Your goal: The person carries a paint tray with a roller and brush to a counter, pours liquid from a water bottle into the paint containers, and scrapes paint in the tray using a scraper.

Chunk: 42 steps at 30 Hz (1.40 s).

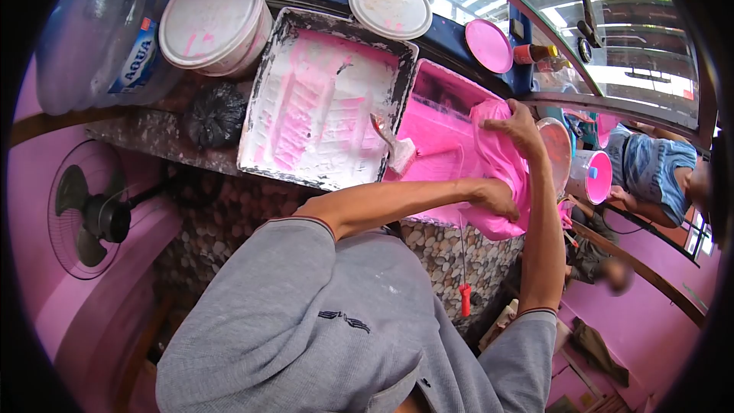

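Note:
Both my hands are on a crumpled pink plastic bag [501, 160] at the right end of the pink paint tray [436, 80]. My right hand [518, 128] pinches its upper edge. Lower down, my left hand [495, 197] has its fingers closed on the folds, partly hidden. Pink paint coats the inside of this tray. A paintbrush [396, 151] with whitish-pink bristles lies across the border between it and the white paint tray [252, 130]. From the pink tray's near side hangs a paint roller's red handle [465, 300] on a thin wire.
Left of the trays stand a lidded tub [210, 19], a large water bottle [99, 38] and a black plastic bundle [216, 115]. A round lid [390, 6] lies behind them. Right are a pink-filled bucket [589, 176] and other people [646, 172]. A fan [92, 210] is mounted left.

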{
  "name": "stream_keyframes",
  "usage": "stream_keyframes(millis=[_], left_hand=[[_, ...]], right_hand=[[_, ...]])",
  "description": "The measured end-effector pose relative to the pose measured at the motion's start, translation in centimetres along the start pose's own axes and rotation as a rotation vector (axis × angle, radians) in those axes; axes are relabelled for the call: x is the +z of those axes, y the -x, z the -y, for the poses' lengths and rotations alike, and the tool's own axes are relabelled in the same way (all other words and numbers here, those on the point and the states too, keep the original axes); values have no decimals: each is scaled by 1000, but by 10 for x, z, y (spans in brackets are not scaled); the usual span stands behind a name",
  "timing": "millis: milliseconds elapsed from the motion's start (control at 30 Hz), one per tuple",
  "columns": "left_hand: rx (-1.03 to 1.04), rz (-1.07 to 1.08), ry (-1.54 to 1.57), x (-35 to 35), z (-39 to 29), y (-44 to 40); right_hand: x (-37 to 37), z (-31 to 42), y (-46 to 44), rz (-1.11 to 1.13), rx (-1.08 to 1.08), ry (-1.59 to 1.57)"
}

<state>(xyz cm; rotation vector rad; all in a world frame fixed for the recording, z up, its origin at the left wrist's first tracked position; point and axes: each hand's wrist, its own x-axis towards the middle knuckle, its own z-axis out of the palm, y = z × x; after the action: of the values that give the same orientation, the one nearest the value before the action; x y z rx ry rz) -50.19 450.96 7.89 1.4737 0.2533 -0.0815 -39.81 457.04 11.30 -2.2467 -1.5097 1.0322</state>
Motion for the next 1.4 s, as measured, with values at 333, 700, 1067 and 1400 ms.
stream_keyframes(millis=[333,700,1067,1400], left_hand=[[-44,-33,-46,-7,0,-1],[-101,-48,-27,-14,-10,16],[-150,-75,-42,-15,-7,21],[-105,-12,-60,6,-15,-4]], right_hand=[[1,-12,-16,41,-32,166],[7,-12,-20,0,-88,166],[15,-11,-21,30,-152,15],[-15,-63,-10,-44,-42,24]])
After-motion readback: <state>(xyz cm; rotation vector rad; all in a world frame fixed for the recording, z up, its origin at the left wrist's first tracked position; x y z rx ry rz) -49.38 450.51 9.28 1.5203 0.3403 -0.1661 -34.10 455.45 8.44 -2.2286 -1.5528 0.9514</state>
